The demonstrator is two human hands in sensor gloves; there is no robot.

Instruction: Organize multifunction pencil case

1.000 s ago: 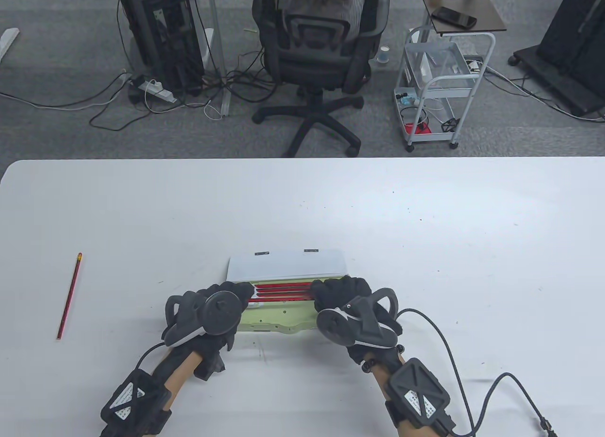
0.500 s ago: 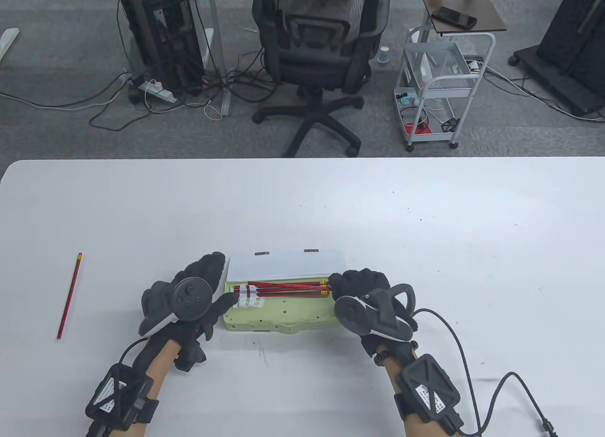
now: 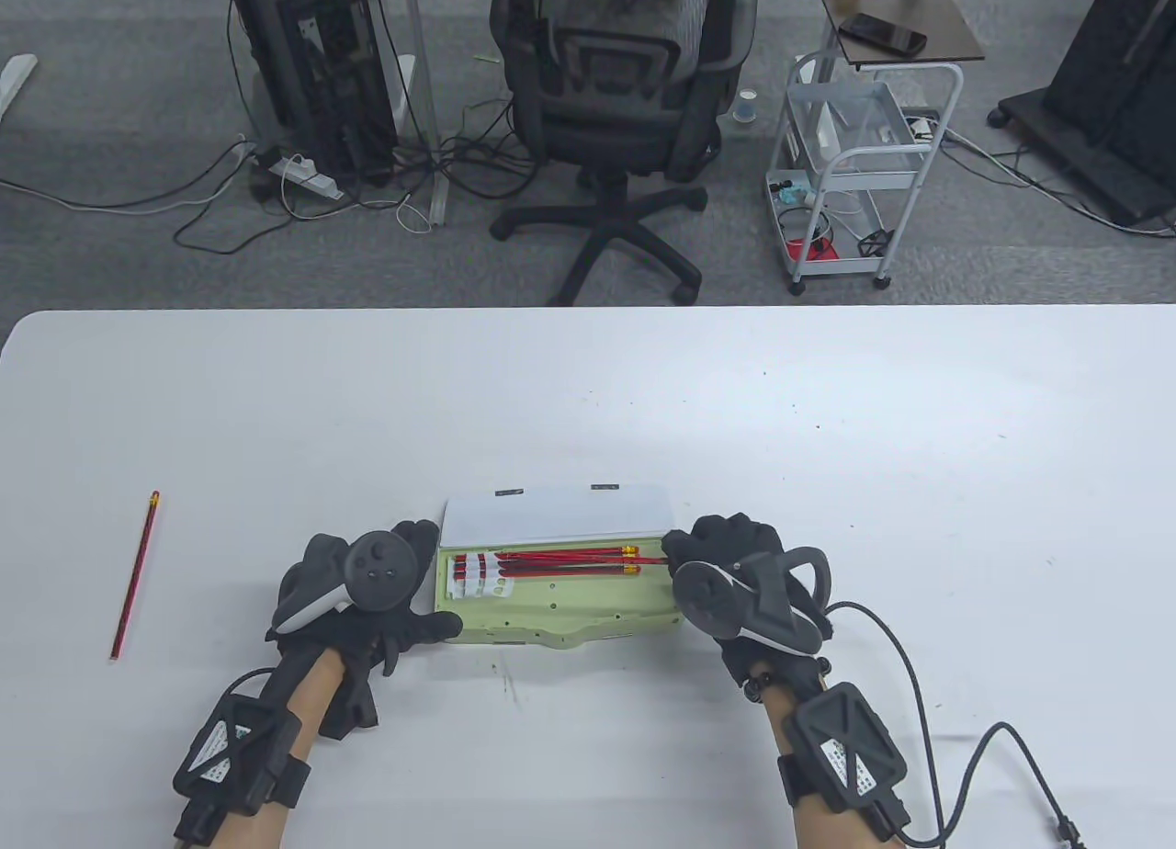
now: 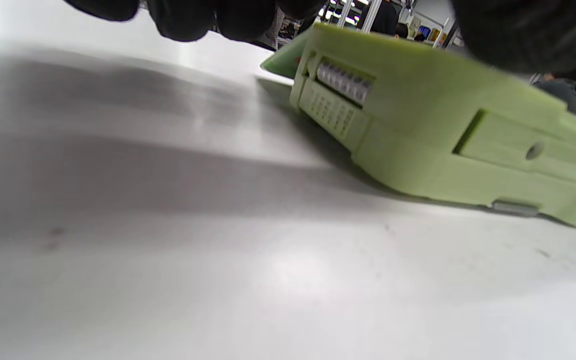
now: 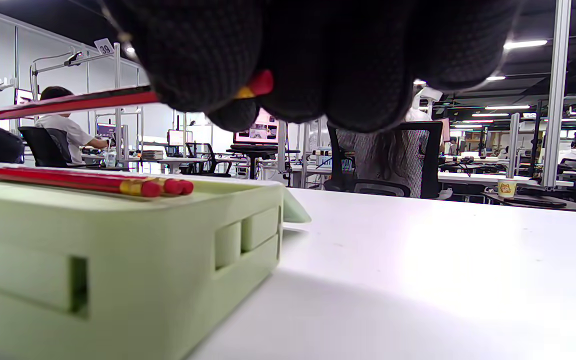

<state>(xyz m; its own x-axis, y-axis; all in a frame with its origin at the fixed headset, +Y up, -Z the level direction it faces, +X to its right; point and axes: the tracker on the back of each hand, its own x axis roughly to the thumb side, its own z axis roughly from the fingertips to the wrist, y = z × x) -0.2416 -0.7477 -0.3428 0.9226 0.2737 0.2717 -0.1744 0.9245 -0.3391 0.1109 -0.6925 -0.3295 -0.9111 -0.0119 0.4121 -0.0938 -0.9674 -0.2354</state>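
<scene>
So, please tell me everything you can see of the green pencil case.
The pencil case looks like pale green plastic and lies open on the table, its white-lined lid folded back. Red pencils lie in its tray. The left hand rests against its left end; the right hand pinches one pencil at its right end.

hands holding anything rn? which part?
Right hand pinches one red pencil at its eraser end, lifted above the pencils lying in the green case. Left hand rests against the case's left end, gripping nothing.
</scene>
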